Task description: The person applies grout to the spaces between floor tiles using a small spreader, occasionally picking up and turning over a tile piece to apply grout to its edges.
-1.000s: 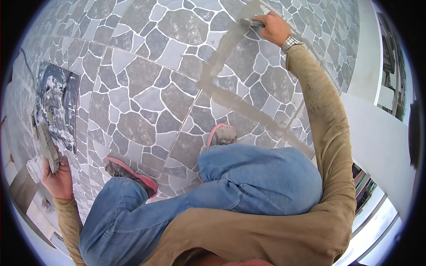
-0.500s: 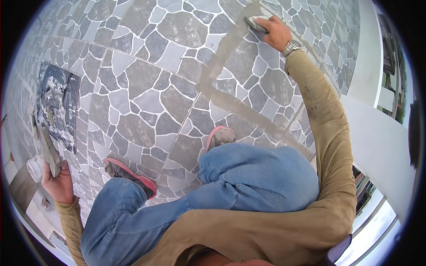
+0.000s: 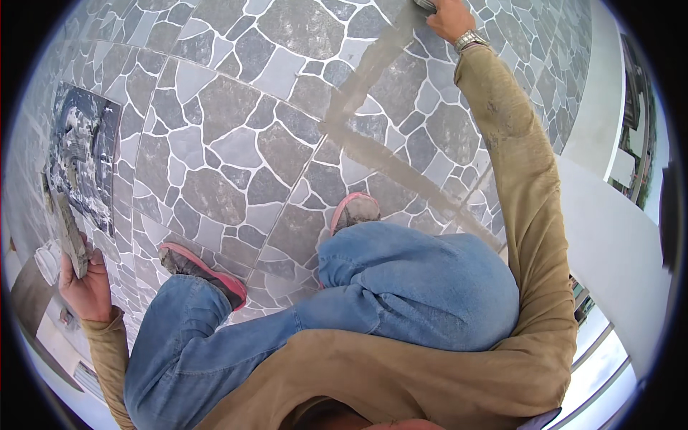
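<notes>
Grey paste (image 3: 390, 168) bands the floor (image 3: 215, 193) right of centre; the right hand (image 3: 450, 20) pinches a flat tool (image 3: 425, 4) at far right, the left hand (image 3: 86, 290) a caked bar (image 3: 70, 233); a slipping shoe (image 3: 356, 210) could smear the paste.

**Stretching wide, clasping on both sides**

The right arm (image 3: 510, 158) is stretching far forward, the right grip (image 3: 450, 20) clasping near the view's upper edge. The left arm (image 3: 106, 355) is angling outward, the left grip (image 3: 87, 292) clasping too.

Texts and labels: none legible in this view. Brands and numbers: none that can be read. Signs: none that can be discerned.
</notes>
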Motion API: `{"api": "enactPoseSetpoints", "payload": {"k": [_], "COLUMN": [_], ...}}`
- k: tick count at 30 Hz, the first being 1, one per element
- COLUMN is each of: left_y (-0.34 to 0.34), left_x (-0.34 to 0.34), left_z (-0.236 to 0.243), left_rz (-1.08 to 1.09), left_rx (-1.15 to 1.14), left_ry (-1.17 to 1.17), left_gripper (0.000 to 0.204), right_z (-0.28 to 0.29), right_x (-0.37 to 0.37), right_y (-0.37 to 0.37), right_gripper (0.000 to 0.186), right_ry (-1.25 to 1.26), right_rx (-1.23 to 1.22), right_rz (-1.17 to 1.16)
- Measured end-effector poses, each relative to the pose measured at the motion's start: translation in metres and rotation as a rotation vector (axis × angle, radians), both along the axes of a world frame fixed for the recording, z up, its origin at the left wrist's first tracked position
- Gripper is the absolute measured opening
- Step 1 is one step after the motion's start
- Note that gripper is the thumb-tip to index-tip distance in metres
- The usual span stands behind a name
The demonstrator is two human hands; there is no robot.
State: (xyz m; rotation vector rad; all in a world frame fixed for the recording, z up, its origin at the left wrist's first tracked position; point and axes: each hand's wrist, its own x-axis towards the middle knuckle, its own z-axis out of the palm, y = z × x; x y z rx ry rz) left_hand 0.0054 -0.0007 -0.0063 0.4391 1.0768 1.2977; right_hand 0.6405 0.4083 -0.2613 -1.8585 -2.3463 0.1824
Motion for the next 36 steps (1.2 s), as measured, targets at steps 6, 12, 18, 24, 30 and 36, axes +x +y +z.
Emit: {"api": "enactPoseSetpoints", "payload": {"k": [6,12,18,24,30,36], "left_y": [0.02,0.011,0.007,-0.001,0.007,0.023], "left_x": [0.01,-0.001,0.007,0.003,0.007,0.002], "left_z": [-0.001,0.0,0.015,0.016,0.012,0.011], "left_rz": [-0.025,-0.043,-0.028,0.06,0.072,-0.046], "left_rx": [0.03,0.063,0.05,0.005,0.032,0.105], "left_ry": [0.001,0.007,0.072,0.095,0.043,0.045], "left_gripper": [0.041,0.042,0.041,0.041,0.044,0.043], "right_z": [0.046,0.057,0.034,0.014,0.024,0.007], "right_x": [-0.03,-0.02,0.02,-0.029,-0.141,-0.008], "right_y": [-0.091,-0.099,-0.014,0.001,-0.028,0.039], "right_gripper": [0.053,0.05,0.051,0.026,0.034,0.032], "right_ry": [-0.094,0.042,-0.207,-0.224,-0.187,0.079], "right_rx": [-0.061,-0.134,0.06,0.013,0.035,0.2], "right_rz": [0.167,0.247,-0.024,-0.013,-0.21,0.008]}}
